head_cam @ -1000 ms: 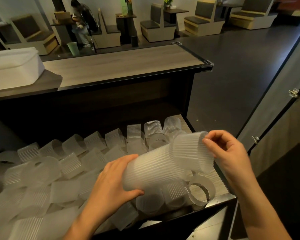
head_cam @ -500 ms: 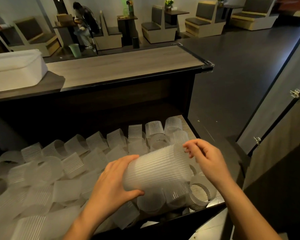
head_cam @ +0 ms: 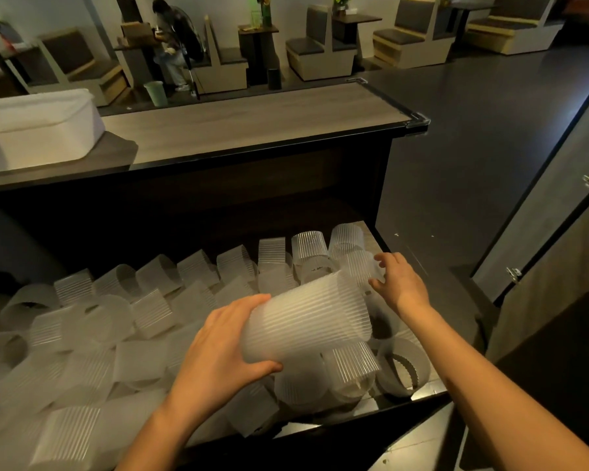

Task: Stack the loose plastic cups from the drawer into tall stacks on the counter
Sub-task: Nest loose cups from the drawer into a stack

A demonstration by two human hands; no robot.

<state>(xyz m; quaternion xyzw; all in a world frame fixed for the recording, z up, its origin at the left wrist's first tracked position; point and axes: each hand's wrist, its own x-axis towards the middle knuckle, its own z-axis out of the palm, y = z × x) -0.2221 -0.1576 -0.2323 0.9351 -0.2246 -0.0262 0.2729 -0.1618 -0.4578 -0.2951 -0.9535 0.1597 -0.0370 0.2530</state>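
An open drawer (head_cam: 323,425) is filled with several loose, ribbed, translucent plastic cups (head_cam: 150,314) lying on their sides. My left hand (head_cam: 218,348) grips the closed end of a short stack of nested cups (head_cam: 306,321), which lies nearly level above the drawer with its open end to the right. Past that open end, my right hand (head_cam: 402,287) reaches to the drawer's back right corner. Its fingers and thumb pinch the side of one loose cup (head_cam: 357,266). The wooden counter (head_cam: 252,120) runs behind and above the drawer.
A white plastic tub (head_cam: 38,124) sits on the counter's left end. An open cabinet door (head_cam: 541,215) stands to the right of the drawer, with dark floor between. A person sits at a far table (head_cam: 177,39) among booth seats; a green bin (head_cam: 155,93) stands behind the counter.
My right hand pushed a cup onto the stack's open end, let go, and moved back and right to a loose cup in the drawer's corner. My left hand still holds the stack.
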